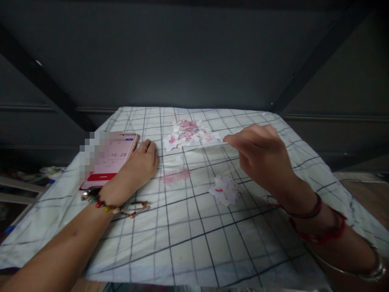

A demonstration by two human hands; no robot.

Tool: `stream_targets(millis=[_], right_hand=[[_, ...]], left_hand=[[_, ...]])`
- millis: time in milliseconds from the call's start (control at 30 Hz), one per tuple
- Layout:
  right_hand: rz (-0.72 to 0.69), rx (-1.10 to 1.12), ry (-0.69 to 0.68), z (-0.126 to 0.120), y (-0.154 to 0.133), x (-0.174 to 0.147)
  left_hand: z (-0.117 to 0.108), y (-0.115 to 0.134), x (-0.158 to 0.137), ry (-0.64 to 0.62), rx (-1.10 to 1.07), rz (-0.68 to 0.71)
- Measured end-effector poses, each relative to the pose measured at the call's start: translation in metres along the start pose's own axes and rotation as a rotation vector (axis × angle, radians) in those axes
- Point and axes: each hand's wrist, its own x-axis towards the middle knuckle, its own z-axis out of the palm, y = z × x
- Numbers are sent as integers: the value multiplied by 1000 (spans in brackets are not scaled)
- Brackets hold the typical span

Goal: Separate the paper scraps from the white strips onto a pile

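Observation:
My right hand [263, 156] is raised over the right part of the table, fingers pinched around one end of a thin pale stick-like tool [209, 146]. The tool points left, and its far tip is blurred near a pile of torn white paper scraps with pink-red marks [190, 134]. A smaller heap of similar scraps [226, 190] lies below my right hand. Between my hands is a blurred pinkish patch [175, 177] on the cloth. My left hand [144, 160] lies flat with fingers stretched out, holding nothing, beside a phone [106, 162].
A white cloth with dark grid lines [188, 243] covers the table. The phone's screen shows 16:28 and a red bar. Behind the table stands a dark grey panel [194, 56]. A pale slatted piece [18, 188] is at the far left, below table height.

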Motion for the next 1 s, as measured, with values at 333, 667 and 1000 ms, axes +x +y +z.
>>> stream_targets(millis=[333,667,1000], right_hand=[[-24,74,-62,-2,2,1],[21,-13,12,-12,19,1],[75,98,-74,-27,45,-12]], left_hand=[[-1,0,1,13,-48,15],[-2,0,1,-3,2,35],[1,-1,1,-19,-17,-14]])
